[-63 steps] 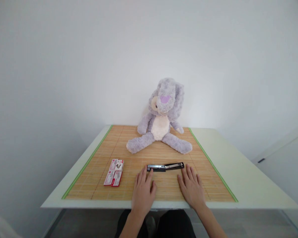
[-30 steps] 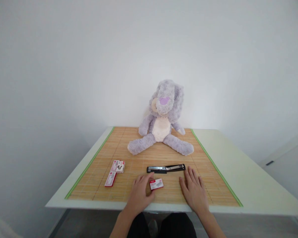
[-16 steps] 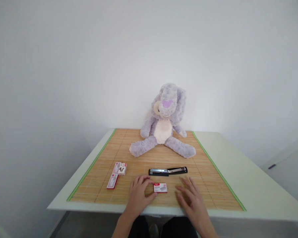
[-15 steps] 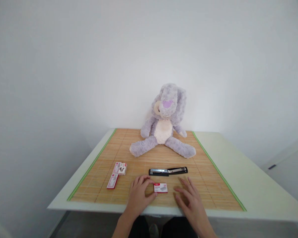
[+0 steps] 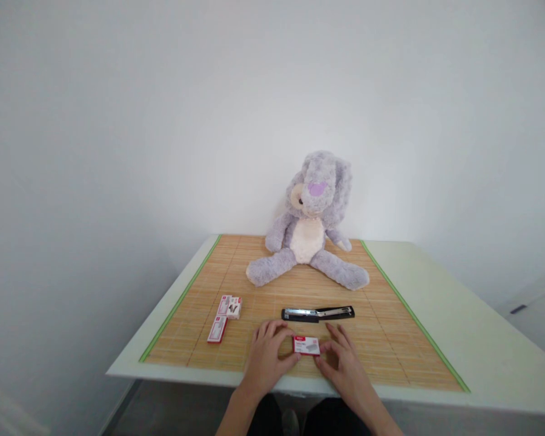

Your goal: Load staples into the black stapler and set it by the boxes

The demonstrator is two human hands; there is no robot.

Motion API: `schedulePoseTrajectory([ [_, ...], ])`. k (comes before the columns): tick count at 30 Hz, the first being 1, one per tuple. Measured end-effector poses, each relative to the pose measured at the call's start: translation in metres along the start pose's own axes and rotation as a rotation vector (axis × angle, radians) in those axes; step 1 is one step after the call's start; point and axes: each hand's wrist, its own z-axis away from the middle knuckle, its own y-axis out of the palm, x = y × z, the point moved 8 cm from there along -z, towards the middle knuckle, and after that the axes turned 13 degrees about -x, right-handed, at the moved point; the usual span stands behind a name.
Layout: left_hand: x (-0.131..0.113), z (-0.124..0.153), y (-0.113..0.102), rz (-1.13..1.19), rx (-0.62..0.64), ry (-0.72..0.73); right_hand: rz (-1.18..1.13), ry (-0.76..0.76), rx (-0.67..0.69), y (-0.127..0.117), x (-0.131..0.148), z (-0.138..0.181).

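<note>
A small red and white staple box point(image 5: 306, 346) lies on the bamboo mat near the table's front edge, between my hands. My left hand point(image 5: 267, 357) has its thumb and index finger at the box's left end. At the right end, my right hand point(image 5: 340, 358) pinches the box with thumb and index finger, its other fingers stretched out. Just beyond the box lies a black stapler point(image 5: 318, 313), spread open lengthwise with its metal inside showing.
Two flat red and white boxes point(image 5: 217, 329) and a small white box point(image 5: 234, 307) with a dark picture sit on the left of the bamboo mat point(image 5: 254, 303). A grey plush rabbit point(image 5: 307, 239) sits at the back against the wall. White table point(image 5: 458, 327) extends right.
My right hand has moved left and reached the right end of the staple box. My left hand stays at its left end. The whole view has shifted slightly.
</note>
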Motion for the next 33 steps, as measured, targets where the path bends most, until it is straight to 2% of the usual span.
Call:
schedulePoseTrajectory([
  [6,0.002,0.001,-0.001,0.036,0.013,-0.004,-0.034,-0.057,0.020,-0.015,0.014,-0.006],
  [12,0.007,0.000,0.000,0.093,0.039,-0.007,-0.047,-0.110,0.147,-0.018,0.031,-0.016],
  [19,0.007,0.000,-0.001,0.091,0.034,-0.022,-0.071,-0.091,0.231,-0.025,0.017,-0.023],
  [27,0.007,0.000,-0.002,0.094,0.025,-0.028,-0.036,-0.050,0.241,-0.046,-0.006,-0.022],
  [30,0.006,0.001,-0.002,0.101,0.027,-0.029,-0.032,-0.071,0.211,-0.049,0.008,-0.032],
  [33,0.006,0.001,-0.002,0.103,0.021,-0.025,-0.014,-0.127,0.198,-0.042,0.036,-0.044],
])
